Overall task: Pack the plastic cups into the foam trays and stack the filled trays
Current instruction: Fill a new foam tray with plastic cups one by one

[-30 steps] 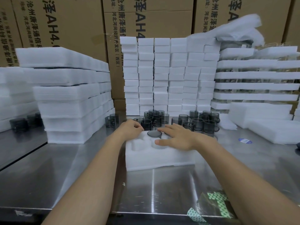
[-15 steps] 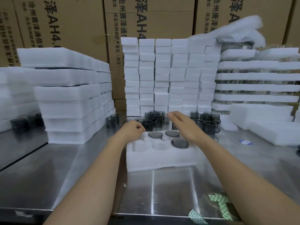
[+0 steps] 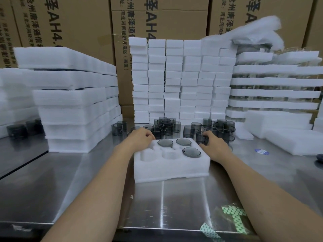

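Note:
A white foam tray (image 3: pixel 172 169) lies on the steel table in front of me. Three of its round pockets hold smoky grey plastic cups (image 3: pixel 191 152), and three pockets on the left side (image 3: pixel 147 155) are bare. My left hand (image 3: pixel 140 137) sits at the tray's far left corner with fingers curled, right beside a loose cup (image 3: pixel 157 133); whether it holds anything is hidden. My right hand (image 3: pixel 215 145) is just past the tray's far right corner, with its fingers wrapped round a grey cup (image 3: pixel 201 138). Several more loose cups (image 3: pixel 218 127) stand behind the tray.
Stacks of foam trays rise on the left (image 3: pixel 73 109), at the back centre (image 3: pixel 174 81) and on the right (image 3: pixel 272 81), in front of cardboard boxes (image 3: pixel 164 20). Loose foam slabs (image 3: pixel 293 142) lie at right. Green-patterned tape (image 3: pixel 234 219) is near the front edge.
My right hand left the tray, where it set cups into pockets, reached back to the loose cups and took hold of one at the right. The left hand has stayed in place.

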Motion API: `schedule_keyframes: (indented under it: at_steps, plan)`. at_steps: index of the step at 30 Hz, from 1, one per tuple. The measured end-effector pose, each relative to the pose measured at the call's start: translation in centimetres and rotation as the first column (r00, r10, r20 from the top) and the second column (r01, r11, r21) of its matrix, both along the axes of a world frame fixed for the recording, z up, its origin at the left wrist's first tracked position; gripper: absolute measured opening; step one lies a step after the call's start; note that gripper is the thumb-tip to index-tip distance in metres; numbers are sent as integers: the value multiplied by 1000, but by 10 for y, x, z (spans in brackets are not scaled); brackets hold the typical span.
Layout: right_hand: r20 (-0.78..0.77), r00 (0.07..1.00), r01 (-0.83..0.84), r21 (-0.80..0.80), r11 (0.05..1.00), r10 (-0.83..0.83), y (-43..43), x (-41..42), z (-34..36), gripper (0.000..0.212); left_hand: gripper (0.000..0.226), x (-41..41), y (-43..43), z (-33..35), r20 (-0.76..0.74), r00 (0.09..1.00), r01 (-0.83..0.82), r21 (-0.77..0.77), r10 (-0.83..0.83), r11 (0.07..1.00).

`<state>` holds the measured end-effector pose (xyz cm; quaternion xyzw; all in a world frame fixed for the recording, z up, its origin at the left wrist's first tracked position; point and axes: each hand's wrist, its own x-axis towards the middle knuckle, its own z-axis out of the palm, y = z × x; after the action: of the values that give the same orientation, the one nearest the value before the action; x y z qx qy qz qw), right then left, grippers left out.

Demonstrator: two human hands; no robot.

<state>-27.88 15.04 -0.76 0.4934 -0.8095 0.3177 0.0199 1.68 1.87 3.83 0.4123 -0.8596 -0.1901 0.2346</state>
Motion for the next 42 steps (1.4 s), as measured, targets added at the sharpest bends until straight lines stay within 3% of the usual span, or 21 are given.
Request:
schedule_keyframes:
  at_steps: [4, 7, 10, 16, 19, 24, 29, 33, 37, 42]
  plan:
    - [17, 999, 50, -94, 994, -49, 2, 7, 6, 21, 32, 0, 8, 4, 9, 999, -44, -121, 46, 992]
    - [11, 999, 47, -224, 973, -46, 5, 18, 17, 17, 27, -1, 16, 8, -27, 997, -80, -234, 76, 969]
    - [-11, 998, -64, -373, 926, 65, 9, 38, 34, 16, 22, -5, 25, 13, -146, 989, -45, -280, 4, 959]
    - [-350, 906, -390, -466, 794, 240, 23, 93, 62, 7, 75, -12, 42, 22, -332, 919, 35, -467, -211, 884]
    - [-421, 867, -459, -469, 754, 266, 24, 114, 65, 13, 71, -13, 49, 26, -423, 872, -12, -523, -247, 852]
    - [-341, 881, -469, -524, 711, 330, 24, 126, 62, 33, 59, -13, 50, 27, -480, 848, -95, -555, -226, 826]
    - [-287, 894, -448, -531, 719, 345, 24, 128, 61, 56, 61, -13, 50, 28, -480, 852, -126, -575, -209, 808]
    - [-282, 909, -414, -543, 730, 306, 23, 128, 60, 61, 61, -14, 51, 29, -517, 830, -150, -566, -207, 811]
    - [-239, 934, -353, -501, 790, 266, 24, 124, 60, 68, 60, -15, 53, 31, -531, 816, -184, -613, -229, 768]
    - [-200, 947, -307, -330, 893, 251, 23, 122, 59, 71, 58, -22, 59, 33, -502, 803, -104, -650, -322, 753]
